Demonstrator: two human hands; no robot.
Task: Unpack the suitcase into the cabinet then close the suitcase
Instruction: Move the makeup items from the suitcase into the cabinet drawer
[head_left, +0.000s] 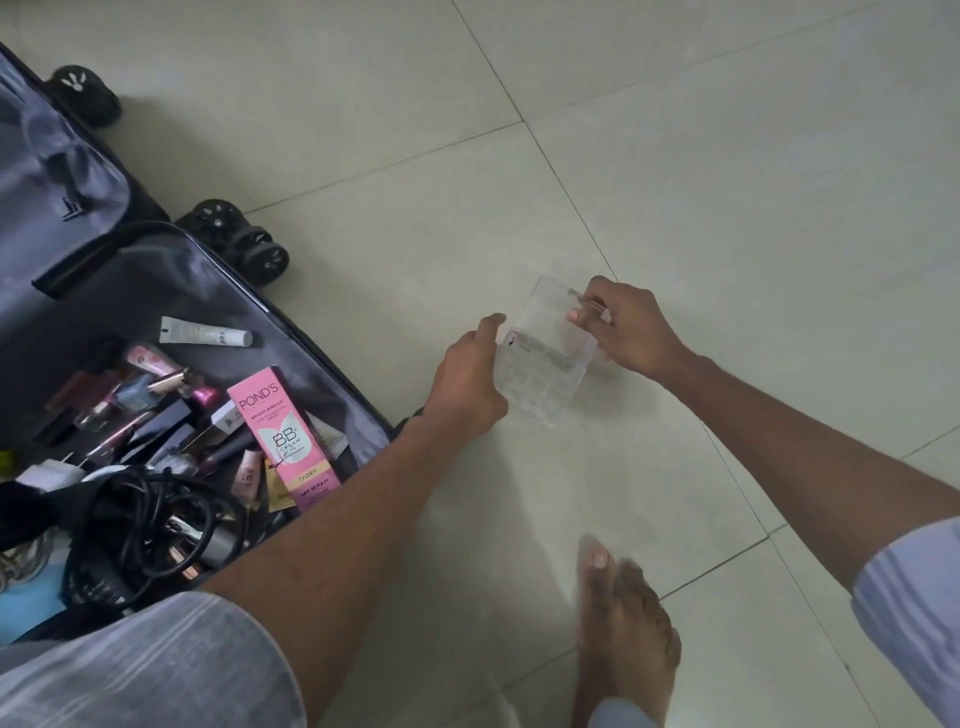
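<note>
To your left the open suitcase (156, 312) lies flat on the floor (727, 156), with the tube (205, 332), the cream box (283, 436) and the cables (150, 530) inside it. To its right you hold the clear organizer (545, 353) between your left hand (467, 379) and right hand (628, 327). Your foot (623, 634) rests on the floor nearer you than the organizer.

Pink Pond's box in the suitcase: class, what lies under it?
The Pond's box lies on small cosmetics: tubes and sachets poke out beside its lower end. Whatever sits directly beneath is covered.
</note>
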